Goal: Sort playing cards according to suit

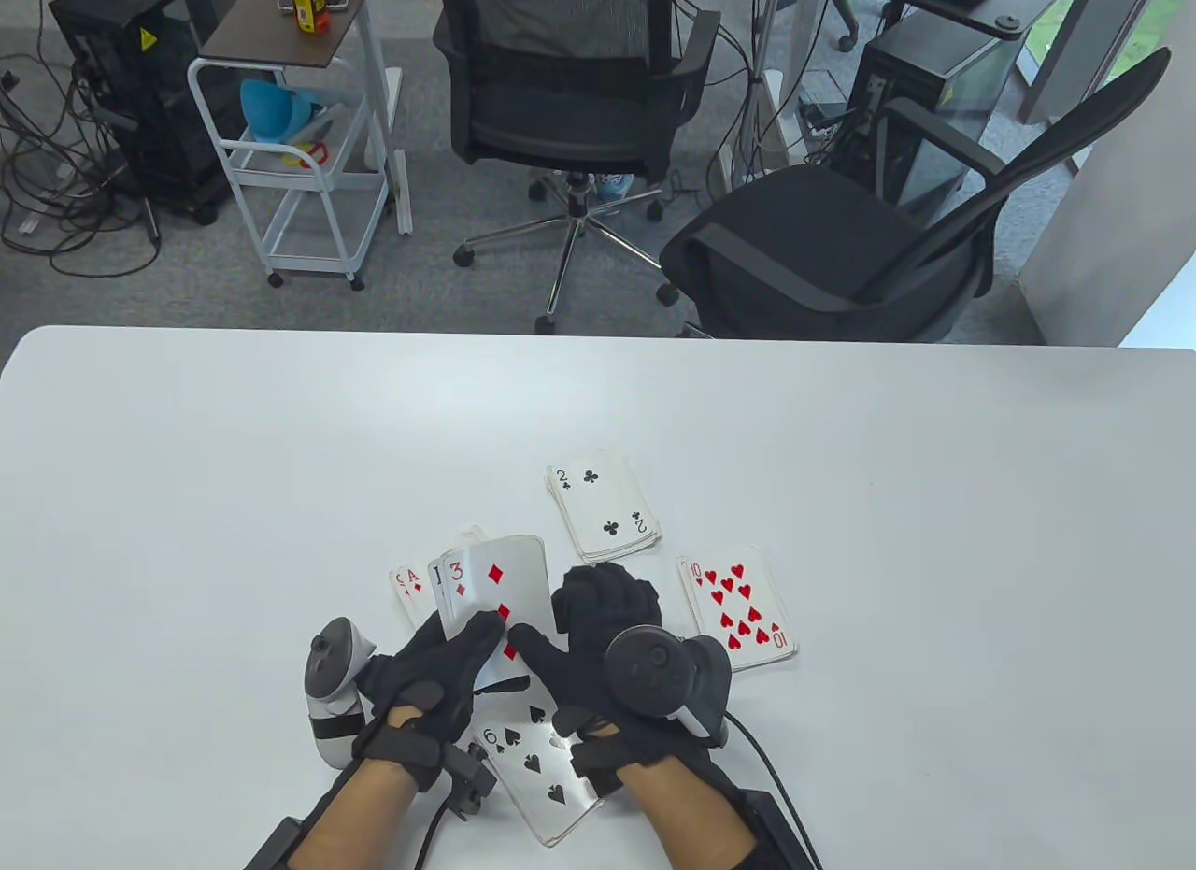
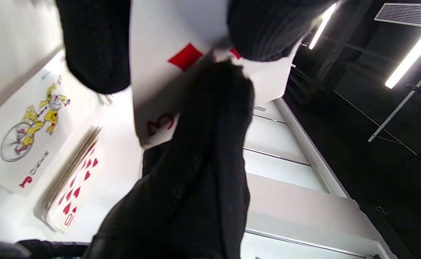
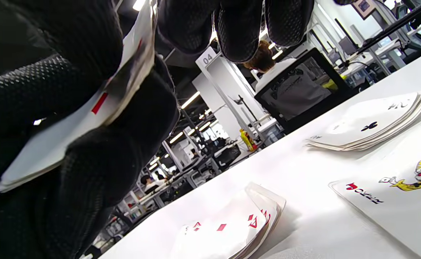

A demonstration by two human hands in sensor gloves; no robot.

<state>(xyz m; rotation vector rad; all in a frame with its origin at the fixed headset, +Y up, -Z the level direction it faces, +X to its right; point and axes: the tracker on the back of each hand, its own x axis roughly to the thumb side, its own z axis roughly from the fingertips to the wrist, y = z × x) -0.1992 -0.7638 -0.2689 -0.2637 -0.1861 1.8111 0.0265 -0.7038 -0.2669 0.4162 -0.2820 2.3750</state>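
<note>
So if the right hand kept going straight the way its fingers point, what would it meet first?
Probably the pile topped by the 2 of clubs: the right hand points away from the person, and that pile lies just beyond its fingertips. The hand's height above the table is unclear.

Held deck [image 1: 495, 585] fanned, three of diamonds on top. Face-up on desk [image 1: 187, 496]: clubs pile [image 1: 605, 515], hearts pile [image 1: 738, 613], diamonds pile [image 1: 411, 594], spades pile [image 1: 537, 777], joker [image 3: 393, 194].

Lower half of the three of diamonds [image 1: 493, 585] obscured by gloved fingers [image 1: 486, 632]; diamond pile [image 1: 411, 590] beneath largely covered, the joker [image 3: 393, 194] cut by frame edge.
</note>
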